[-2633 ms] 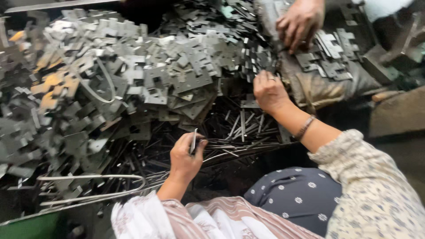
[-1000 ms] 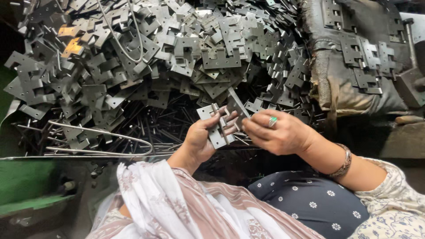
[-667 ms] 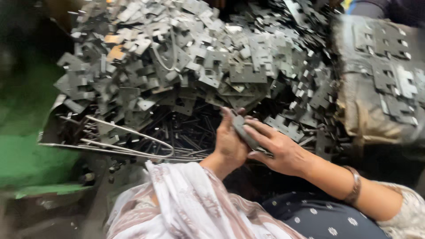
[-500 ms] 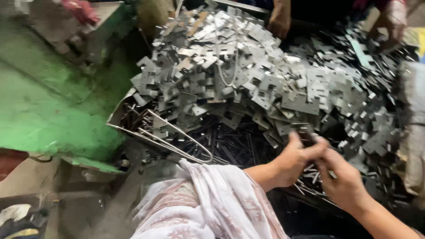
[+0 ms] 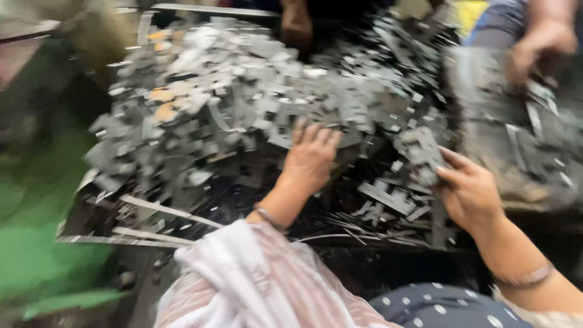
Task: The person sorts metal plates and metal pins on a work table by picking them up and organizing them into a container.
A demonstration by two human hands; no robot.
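Hands at a heap of stamped metal pieces (image 5: 243,103), seen from the head view, with strong motion blur throughout. The heap fills the middle of the scene, from the near centre to the far edge; its pieces are flat, grey, notched and angular, dull in sheen, with a few orange-tinted ones at far left. The left hand (image 5: 311,159) lies palm-down on the near slope of the heap, its fingers (image 5: 316,135) spread and extended, touching the pieces beneath and closed on nothing. The right hand (image 5: 470,193) is at right, just beside the heap's near right edge. Its fingers (image 5: 454,175) are pinched on a small stack of flat plates (image 5: 421,152), which stands up and to the left of the hand, clear of the loose pieces below. A thin bangle (image 5: 523,278) circles the right wrist; a striped pale cloth (image 5: 243,285) covers the left forearm in the near centre. Long thin metal strips (image 5: 164,209) lie under the heap at near left, on a dark tray-like surface. Beside that, at left, is a green area (image 5: 36,243), too blurred to identify. At far right another person's hand (image 5: 537,51) rests on a grey sack-like surface (image 5: 486,115) bearing scattered plates; whether it grips anything cannot be told.
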